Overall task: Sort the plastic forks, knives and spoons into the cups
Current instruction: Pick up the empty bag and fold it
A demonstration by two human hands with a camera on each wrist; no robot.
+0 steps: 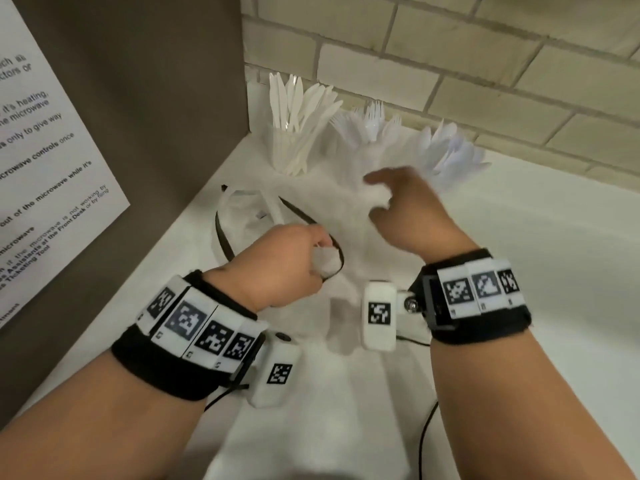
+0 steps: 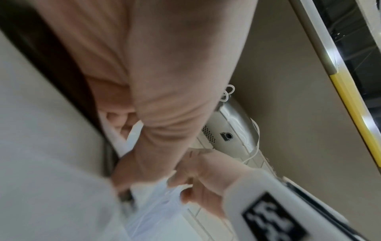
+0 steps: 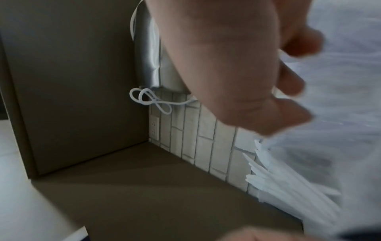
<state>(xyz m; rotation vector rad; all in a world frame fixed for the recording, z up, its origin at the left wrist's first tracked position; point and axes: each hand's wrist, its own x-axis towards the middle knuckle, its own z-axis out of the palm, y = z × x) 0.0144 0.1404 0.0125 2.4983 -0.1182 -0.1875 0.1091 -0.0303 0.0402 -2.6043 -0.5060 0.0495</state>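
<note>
Three cups stand at the back of the white counter [image 1: 519, 271]: knives [image 1: 287, 133] on the left, forks [image 1: 372, 124] in the middle, spoons [image 1: 446, 155] on the right. A thin, see-through plastic bag [image 1: 343, 202] is stretched between my hands in front of them. My left hand [image 1: 311, 258] grips a bunched part of the bag in its fist. Further back, my right hand [image 1: 384, 202], blurred, pinches another fold just before the spoon cup. The bag [image 3: 340, 97] also fills the right side of the right wrist view, with white cutlery [image 3: 274, 181] beneath it.
A brown panel [image 1: 156, 98] with a printed notice [image 1: 41, 161] closes the left side, and a brick wall [image 1: 450, 64] runs behind the cups. A white pouch with black straps [image 1: 239, 216] lies by the panel. A wall socket [image 3: 154, 128] and a looped white cable [image 3: 150, 101] sit in the corner.
</note>
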